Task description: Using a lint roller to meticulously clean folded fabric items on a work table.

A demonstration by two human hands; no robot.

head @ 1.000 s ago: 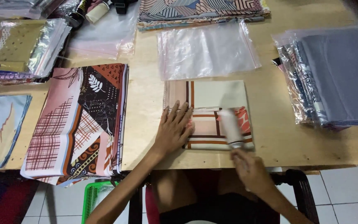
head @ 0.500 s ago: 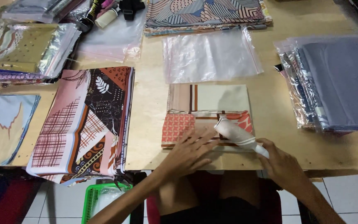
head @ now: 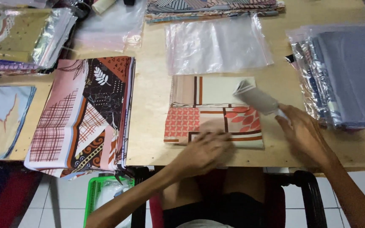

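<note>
We look down on a pale wooden table (head: 153,105). At its near edge, centre, lies a folded scarf (head: 214,110), cream at the far half, with orange check and leaf panels at the near half.

Our left hand (head: 205,150) rests flat on the near edge of the folded scarf, fingers spread and open, palm down on the cloth; the hand is motion-blurred, so finer finger detail cannot be told.

Our right hand (head: 303,135) sits at 3 o'clock of the scarf, closed around the white handle of a lint roller (head: 258,99). The roller's grey drum lies tilted over the scarf's far right corner, pointing toward 10 o'clock from the hand. Whether the drum touches the cloth we cannot tell.

Surroundings:
- At 12 o'clock of the scarf, just beyond it, an empty clear plastic bag (head: 218,44) lies flat.
- Beyond that, at the far edge, a stack of patterned fabrics (head: 212,8).
- At 3 o'clock, past the right hand, a pile of bagged grey-blue cloths (head: 347,71).
- At 9 o'clock, apart from the scarf, a stack of pink, brown and black patterned scarves (head: 85,112) overhangs the near table edge.
- Further at 9 o'clock, a light blue cloth (head: 1,120) with a pale leaf shape.
- At 10 o'clock, far left, shiny bagged items (head: 22,36).
- Below the table, a green basket (head: 100,196) on the tiled floor.
</note>
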